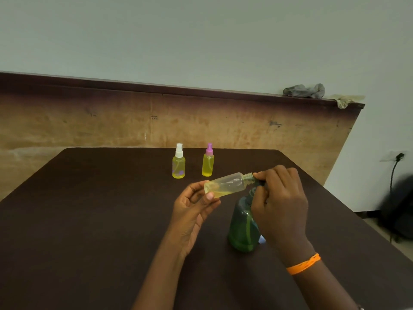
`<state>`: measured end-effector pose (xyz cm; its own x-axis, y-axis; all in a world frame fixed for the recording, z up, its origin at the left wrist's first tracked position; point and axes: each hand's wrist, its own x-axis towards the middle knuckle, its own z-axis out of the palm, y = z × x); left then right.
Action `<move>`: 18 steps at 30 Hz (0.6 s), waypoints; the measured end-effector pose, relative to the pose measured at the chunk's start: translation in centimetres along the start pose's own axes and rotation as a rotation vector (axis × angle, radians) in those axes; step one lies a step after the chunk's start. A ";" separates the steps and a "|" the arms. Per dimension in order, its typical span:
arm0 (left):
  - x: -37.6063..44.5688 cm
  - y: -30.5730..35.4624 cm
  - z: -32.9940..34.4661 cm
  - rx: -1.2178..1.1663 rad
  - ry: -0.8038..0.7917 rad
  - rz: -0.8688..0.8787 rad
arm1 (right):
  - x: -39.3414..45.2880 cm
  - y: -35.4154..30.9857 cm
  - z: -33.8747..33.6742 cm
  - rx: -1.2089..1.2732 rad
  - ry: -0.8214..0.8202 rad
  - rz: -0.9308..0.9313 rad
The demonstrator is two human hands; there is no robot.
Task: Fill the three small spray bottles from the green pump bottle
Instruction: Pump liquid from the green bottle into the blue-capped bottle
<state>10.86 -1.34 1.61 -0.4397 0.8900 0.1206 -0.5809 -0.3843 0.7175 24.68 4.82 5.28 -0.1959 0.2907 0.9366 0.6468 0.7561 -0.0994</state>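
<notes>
My left hand (192,209) holds an uncapped small clear bottle (228,184) by its base, tilted nearly flat, with a little yellow liquid inside. Its threaded neck points right, at the dark pump head under my right hand (281,204). That hand grips the pump of the green pump bottle (241,229), which stands upright on the dark table (89,220). Two capped spray bottles full of yellow liquid stand farther back: one with a white cap (178,164), one with a pink cap (208,163). A small pale blue piece (262,239) shows behind the green bottle, mostly hidden.
A wooden board (89,121) leans along the wall behind the table, with a grey rag (304,90) on its top edge. To the right are a wall socket with a black cable (395,166) and a dark blurred bag (397,206) on the floor.
</notes>
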 end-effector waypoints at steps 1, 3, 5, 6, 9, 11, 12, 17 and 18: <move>0.0 0.0 0.0 0.002 -0.003 0.006 | 0.2 0.0 0.1 0.008 0.005 -0.004; 0.1 0.0 -0.1 0.006 -0.004 0.010 | -0.2 0.1 0.6 0.033 0.046 0.011; 0.1 -0.2 -0.2 0.007 -0.003 0.008 | -1.0 0.3 1.3 0.063 0.098 0.033; 0.1 -0.2 -0.3 0.003 -0.001 0.008 | -1.3 0.4 1.5 0.075 0.114 0.034; 0.1 -0.1 -0.2 -0.002 0.013 0.004 | -1.2 0.6 1.5 0.064 0.097 0.008; -0.1 -0.1 -0.1 -0.003 0.009 0.005 | -0.5 0.7 1.0 0.032 0.070 -0.031; -0.2 -0.1 -0.1 -0.004 0.006 0.003 | -0.1 0.7 0.7 0.010 0.059 -0.052; -0.2 -0.3 -0.1 -0.008 0.000 0.002 | -0.3 0.8 0.7 -0.025 0.068 -0.040; -0.1 -0.3 -0.1 -0.008 -0.001 0.001 | -0.7 0.7 1.0 -0.022 0.090 -0.017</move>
<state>10.98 -1.31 1.30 -0.4393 0.8900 0.1219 -0.5861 -0.3868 0.7119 24.55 5.77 4.21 -0.1406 0.2236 0.9645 0.6603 0.7470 -0.0769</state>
